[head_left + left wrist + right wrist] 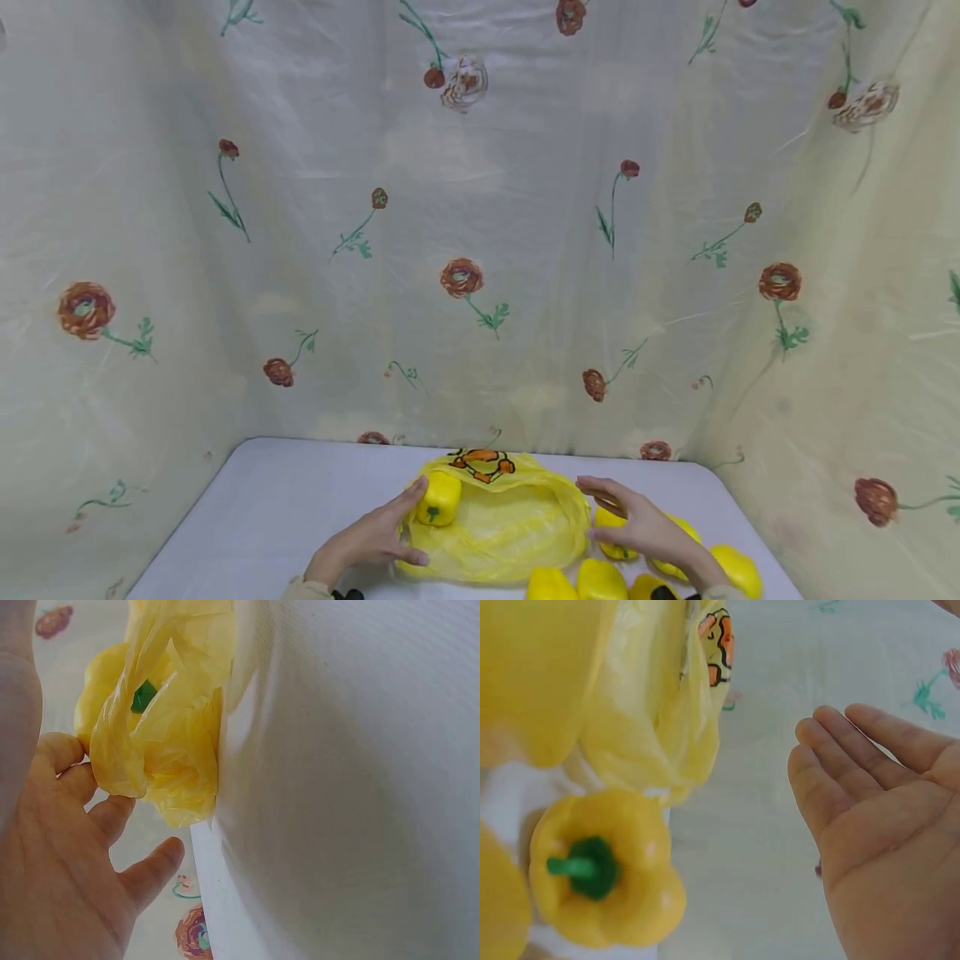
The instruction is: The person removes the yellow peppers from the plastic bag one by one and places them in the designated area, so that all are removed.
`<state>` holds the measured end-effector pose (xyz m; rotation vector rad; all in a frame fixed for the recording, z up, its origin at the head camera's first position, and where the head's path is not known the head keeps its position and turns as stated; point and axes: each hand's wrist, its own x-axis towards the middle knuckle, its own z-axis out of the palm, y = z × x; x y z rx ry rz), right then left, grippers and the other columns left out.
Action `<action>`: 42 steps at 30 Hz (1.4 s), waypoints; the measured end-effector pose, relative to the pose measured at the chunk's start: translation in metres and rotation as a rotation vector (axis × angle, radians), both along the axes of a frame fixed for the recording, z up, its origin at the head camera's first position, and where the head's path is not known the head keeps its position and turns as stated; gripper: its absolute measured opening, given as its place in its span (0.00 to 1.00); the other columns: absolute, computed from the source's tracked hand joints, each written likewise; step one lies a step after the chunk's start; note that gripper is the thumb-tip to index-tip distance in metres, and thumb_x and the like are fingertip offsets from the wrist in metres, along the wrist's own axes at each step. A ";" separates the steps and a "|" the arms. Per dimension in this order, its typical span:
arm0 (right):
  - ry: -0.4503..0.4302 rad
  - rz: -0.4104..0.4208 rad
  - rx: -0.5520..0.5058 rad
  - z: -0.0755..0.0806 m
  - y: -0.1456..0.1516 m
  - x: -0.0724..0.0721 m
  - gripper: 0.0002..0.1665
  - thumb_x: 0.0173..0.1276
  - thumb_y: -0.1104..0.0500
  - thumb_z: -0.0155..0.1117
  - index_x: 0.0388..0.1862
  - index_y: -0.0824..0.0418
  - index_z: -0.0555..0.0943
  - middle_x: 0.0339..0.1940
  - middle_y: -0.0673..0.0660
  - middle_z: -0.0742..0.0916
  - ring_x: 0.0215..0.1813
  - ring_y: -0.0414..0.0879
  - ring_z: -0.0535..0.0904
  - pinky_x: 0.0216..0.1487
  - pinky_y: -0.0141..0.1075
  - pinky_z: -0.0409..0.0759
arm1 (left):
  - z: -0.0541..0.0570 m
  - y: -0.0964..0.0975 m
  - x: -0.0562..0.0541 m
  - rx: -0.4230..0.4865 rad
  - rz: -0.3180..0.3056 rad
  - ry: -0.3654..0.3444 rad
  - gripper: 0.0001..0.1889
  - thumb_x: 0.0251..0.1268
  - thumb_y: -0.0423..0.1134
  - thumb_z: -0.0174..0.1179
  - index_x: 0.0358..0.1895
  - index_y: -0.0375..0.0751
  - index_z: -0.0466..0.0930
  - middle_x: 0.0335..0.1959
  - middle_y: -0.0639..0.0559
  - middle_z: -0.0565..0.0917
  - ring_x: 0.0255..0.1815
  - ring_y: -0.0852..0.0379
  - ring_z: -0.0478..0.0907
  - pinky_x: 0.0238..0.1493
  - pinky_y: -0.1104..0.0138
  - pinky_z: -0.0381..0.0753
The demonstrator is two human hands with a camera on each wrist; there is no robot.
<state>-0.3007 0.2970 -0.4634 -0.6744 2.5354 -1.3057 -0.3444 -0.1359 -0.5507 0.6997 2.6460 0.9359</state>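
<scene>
A thin yellow plastic bag (pixel 517 546) with an orange and black print lies spread on the table, its mouth facing me. One yellow bell pepper (pixel 442 496) with a green stem sits at the bag's left side. My left hand (pixel 370 533) is beside that pepper, fingertips right at it and the bag's edge, thumb spread away. In the left wrist view, bag film partly covers the pepper (pixel 105 686). My right hand (pixel 647 527) hovers at the bag's right edge with extended fingers and holds nothing. Another yellow bell pepper (pixel 641 862) stands below it.
Several more yellow bell peppers (pixel 602 581) cluster at the front right of the white table (pixel 300 487), some partly behind my right arm. A flower-printed curtain (pixel 525 358) encloses the back and both sides.
</scene>
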 end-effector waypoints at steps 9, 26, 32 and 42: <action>0.022 0.061 0.010 0.000 -0.027 -0.020 0.39 0.66 0.48 0.65 0.73 0.56 0.63 0.72 0.60 0.70 0.72 0.61 0.64 0.71 0.51 0.64 | 0.002 0.001 0.000 -0.007 0.009 -0.008 0.59 0.48 0.66 0.66 0.79 0.53 0.38 0.80 0.50 0.43 0.78 0.40 0.50 0.71 0.40 0.57; -0.051 0.149 -0.030 -0.005 -0.077 -0.048 0.40 0.67 0.47 0.64 0.74 0.54 0.61 0.74 0.59 0.68 0.75 0.60 0.61 0.73 0.53 0.61 | 0.004 -0.002 0.004 -0.017 0.013 0.009 0.59 0.49 0.66 0.66 0.79 0.53 0.39 0.80 0.50 0.44 0.78 0.40 0.50 0.71 0.40 0.57; -0.039 0.154 -0.009 -0.008 -0.097 -0.056 0.40 0.65 0.45 0.66 0.73 0.53 0.63 0.72 0.58 0.71 0.74 0.58 0.63 0.74 0.53 0.61 | 0.001 -0.002 0.002 -0.020 0.008 0.005 0.59 0.49 0.67 0.66 0.79 0.55 0.38 0.80 0.51 0.43 0.78 0.40 0.50 0.71 0.40 0.57; -0.048 0.179 -0.016 -0.010 -0.125 -0.070 0.40 0.65 0.44 0.66 0.72 0.51 0.65 0.71 0.56 0.72 0.73 0.59 0.64 0.70 0.54 0.66 | 0.001 0.000 0.000 -0.006 0.010 -0.021 0.58 0.50 0.65 0.66 0.79 0.55 0.38 0.80 0.51 0.44 0.78 0.40 0.50 0.71 0.39 0.57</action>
